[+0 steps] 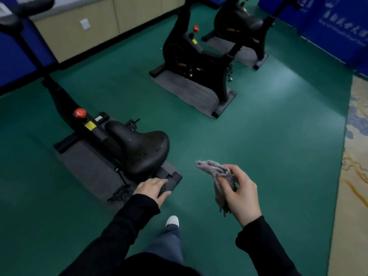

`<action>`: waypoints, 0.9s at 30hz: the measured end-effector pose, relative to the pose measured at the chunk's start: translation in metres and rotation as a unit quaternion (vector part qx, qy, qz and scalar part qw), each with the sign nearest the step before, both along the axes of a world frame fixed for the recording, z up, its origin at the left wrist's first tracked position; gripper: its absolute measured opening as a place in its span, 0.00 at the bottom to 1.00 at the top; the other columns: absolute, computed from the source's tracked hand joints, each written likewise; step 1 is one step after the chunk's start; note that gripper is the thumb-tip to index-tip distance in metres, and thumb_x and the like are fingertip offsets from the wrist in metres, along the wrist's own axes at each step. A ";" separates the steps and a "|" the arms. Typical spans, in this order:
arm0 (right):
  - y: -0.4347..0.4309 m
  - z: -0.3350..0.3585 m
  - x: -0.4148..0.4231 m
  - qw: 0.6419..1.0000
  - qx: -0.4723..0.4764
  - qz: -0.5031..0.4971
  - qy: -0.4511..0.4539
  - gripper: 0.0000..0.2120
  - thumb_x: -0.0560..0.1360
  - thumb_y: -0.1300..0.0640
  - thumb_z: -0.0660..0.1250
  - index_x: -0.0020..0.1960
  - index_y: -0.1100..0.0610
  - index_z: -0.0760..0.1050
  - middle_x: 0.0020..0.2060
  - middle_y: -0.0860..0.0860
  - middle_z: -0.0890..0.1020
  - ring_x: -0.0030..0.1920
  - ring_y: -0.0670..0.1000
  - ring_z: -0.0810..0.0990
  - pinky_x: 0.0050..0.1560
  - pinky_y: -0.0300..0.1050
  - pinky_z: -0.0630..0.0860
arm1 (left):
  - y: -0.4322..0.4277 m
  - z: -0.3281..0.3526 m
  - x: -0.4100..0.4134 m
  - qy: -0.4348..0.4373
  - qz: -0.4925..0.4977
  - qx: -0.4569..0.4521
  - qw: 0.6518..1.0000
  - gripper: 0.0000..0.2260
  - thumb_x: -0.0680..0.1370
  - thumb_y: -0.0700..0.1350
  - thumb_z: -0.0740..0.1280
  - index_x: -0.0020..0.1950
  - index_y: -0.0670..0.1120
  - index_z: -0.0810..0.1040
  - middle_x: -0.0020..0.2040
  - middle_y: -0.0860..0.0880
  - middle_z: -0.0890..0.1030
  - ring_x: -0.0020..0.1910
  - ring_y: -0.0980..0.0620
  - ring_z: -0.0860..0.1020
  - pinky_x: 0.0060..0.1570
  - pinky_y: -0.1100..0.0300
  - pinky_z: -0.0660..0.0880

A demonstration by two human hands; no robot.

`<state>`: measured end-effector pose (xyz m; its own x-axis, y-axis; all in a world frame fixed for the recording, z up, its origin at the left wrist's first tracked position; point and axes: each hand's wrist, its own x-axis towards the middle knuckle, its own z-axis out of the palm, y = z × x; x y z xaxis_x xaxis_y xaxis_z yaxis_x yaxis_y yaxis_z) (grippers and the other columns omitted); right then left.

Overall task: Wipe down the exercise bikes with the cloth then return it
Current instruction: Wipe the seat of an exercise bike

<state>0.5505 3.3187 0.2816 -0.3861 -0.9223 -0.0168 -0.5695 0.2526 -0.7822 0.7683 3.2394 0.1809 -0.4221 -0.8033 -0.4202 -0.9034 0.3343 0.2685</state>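
Pinched between the thumb and curled fingers of the right hand [242, 193], the crumpled grey fleecy cloth [215, 170] is held in the air above the green floor. One end pokes up and left past the fingers, the rest droops below the palm, and it touches no bike. Left of that grip the left hand [152, 189] hangs with relaxed fingers and holds nothing. It lies over the rear foot of the nearest black exercise bike [63, 104]; whether it touches it I cannot tell. That bike's black padded saddle [139, 148], just up-left of the cloth, shows a few pale specks, so I judge its wiping unfinished or not begun. Well ahead of the grip stand a second black exercise bike [191, 56] and a third [243, 22], each on a grey mat; nothing shows whether they are wiped. Returning the cloth is not yet done. No bucket, bin or basket shows, and the beige cabinets [79, 34] far up-left have closed fronts.
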 end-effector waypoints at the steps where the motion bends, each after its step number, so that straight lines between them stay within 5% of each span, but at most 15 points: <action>1: -0.010 -0.001 -0.003 1.000 0.004 0.010 -0.002 0.09 0.74 0.61 0.69 0.50 0.49 0.77 0.43 0.46 0.83 0.46 0.45 0.80 0.47 0.40 0.75 | -0.005 -0.001 -0.003 0.004 0.010 0.001 1.000 0.23 0.80 0.58 0.55 0.73 0.51 0.62 0.71 0.52 0.68 0.69 0.51 0.66 0.66 0.59 0.62; 12: -0.118 -0.011 0.015 0.977 0.056 0.206 -0.011 0.09 0.75 0.62 0.69 0.49 0.49 0.75 0.43 0.49 0.83 0.45 0.47 0.80 0.42 0.28 0.69 | -0.007 -0.009 0.027 0.043 0.207 0.003 0.977 0.23 0.80 0.58 0.55 0.74 0.52 0.62 0.71 0.54 0.67 0.70 0.54 0.63 0.67 0.59 0.58; 15: -0.147 -0.016 0.026 0.964 0.065 0.259 -0.012 0.07 0.75 0.62 0.69 0.51 0.53 0.77 0.45 0.50 0.83 0.46 0.48 0.80 0.45 0.36 0.72 | -0.001 -0.009 0.036 0.031 0.270 -0.010 0.962 0.22 0.80 0.58 0.55 0.73 0.53 0.62 0.70 0.54 0.68 0.70 0.54 0.63 0.67 0.60 0.59; 18: -0.171 -0.022 0.033 0.950 0.067 0.305 -0.010 0.07 0.75 0.62 0.68 0.53 0.56 0.78 0.46 0.51 0.82 0.48 0.49 0.80 0.48 0.41 0.74 | 0.002 -0.007 0.039 0.045 0.337 -0.017 0.940 0.23 0.80 0.57 0.57 0.73 0.52 0.64 0.70 0.53 0.68 0.70 0.53 0.64 0.66 0.59 0.60; 23: -0.221 -0.027 0.034 0.914 0.059 0.402 0.013 0.08 0.75 0.62 0.69 0.54 0.57 0.78 0.47 0.49 0.80 0.47 0.46 0.76 0.44 0.25 0.67 | 0.001 -0.002 0.026 0.069 0.454 -0.038 0.887 0.23 0.79 0.55 0.61 0.73 0.49 0.64 0.70 0.52 0.68 0.69 0.51 0.65 0.67 0.57 0.62; 27: -0.257 -0.029 0.034 0.875 0.062 0.479 0.013 0.08 0.75 0.61 0.69 0.53 0.55 0.78 0.47 0.50 0.81 0.48 0.47 0.77 0.47 0.32 0.69 | -0.004 -0.001 0.007 0.062 0.534 -0.046 0.842 0.24 0.79 0.54 0.61 0.73 0.49 0.64 0.70 0.52 0.67 0.68 0.51 0.66 0.66 0.57 0.63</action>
<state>0.5841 3.0619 0.2525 0.5625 -0.8146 -0.1417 -0.5835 -0.2697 -0.7660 0.7753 3.2351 0.1798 0.5252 -0.7798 -0.3408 -0.6697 -0.6258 0.3998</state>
